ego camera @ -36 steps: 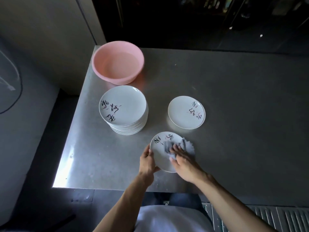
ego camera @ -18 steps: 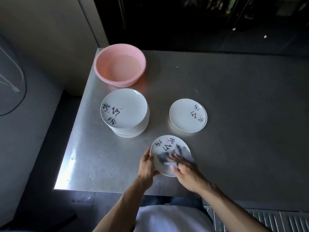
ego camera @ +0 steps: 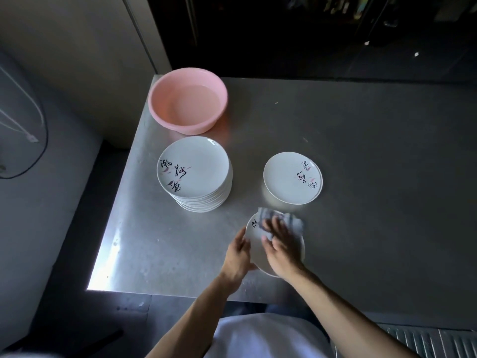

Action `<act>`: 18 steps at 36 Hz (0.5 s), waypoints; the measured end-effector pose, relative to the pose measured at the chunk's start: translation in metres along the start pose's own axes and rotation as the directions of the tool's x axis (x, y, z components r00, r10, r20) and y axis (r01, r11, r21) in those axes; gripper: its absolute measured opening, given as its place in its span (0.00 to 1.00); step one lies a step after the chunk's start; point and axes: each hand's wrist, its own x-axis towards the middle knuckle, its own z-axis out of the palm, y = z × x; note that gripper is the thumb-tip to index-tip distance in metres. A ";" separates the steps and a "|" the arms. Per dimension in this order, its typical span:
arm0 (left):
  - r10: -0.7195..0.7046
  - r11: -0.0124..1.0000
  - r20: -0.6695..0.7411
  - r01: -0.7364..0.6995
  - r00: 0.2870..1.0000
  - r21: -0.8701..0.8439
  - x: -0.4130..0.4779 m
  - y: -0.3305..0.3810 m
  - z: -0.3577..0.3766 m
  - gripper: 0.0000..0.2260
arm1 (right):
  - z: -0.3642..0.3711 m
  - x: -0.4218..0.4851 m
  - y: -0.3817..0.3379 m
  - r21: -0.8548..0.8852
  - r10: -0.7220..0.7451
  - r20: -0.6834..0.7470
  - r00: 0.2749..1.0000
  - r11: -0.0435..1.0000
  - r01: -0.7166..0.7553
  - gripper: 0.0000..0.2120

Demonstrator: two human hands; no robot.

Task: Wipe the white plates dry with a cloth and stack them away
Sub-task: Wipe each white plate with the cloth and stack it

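A person standing at the near edge of a brushed-steel tabletop [ego camera: 361, 151] dries a small round white plate with black brush lettering [ego camera: 255, 245], which is raised at the near-centre of the surface, close to the body. The left hand [ego camera: 238, 257] grips the plate's left rim, thumb on top and fingers curled under the edge. The right hand [ego camera: 282, 250] lies across the plate's face with its fingers spread and nearly straight, pressing a crumpled grey cloth [ego camera: 293, 224] against the far half of the plate; the cloth spills a little past the far rim and is blurred. Beyond the left hand stands a tall stack of matching white plates [ego camera: 196, 166], the top one bearing black characters and pink strokes. To the right of that stack, and apart from it, sits a low pile of lettered white plates [ego camera: 289, 177]; how many it holds cannot be told. A round pink plastic basin [ego camera: 188, 99] rests at the far left corner, just behind the tall stack.
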 end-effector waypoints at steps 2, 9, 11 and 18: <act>0.008 1.000 0.017 -0.007 1.000 -0.008 -0.002 -0.001 0.001 0.16 | -0.002 0.000 0.006 -0.078 0.211 -0.027 0.977 0.974 -0.212 0.25; -0.004 0.999 0.077 0.001 0.997 0.039 0.001 -0.002 0.004 0.15 | -0.013 -0.015 -0.009 0.222 -0.248 0.145 0.958 0.952 0.213 0.25; 0.014 0.999 0.064 -0.016 0.998 0.032 0.002 -0.004 0.002 0.14 | -0.014 -0.014 -0.005 0.203 -0.253 0.158 0.954 0.954 0.219 0.24; -0.038 0.997 -0.119 0.030 0.992 -0.073 -0.001 -0.024 0.010 0.11 | -0.014 0.001 -0.012 0.114 0.352 0.004 0.936 0.930 -0.350 0.27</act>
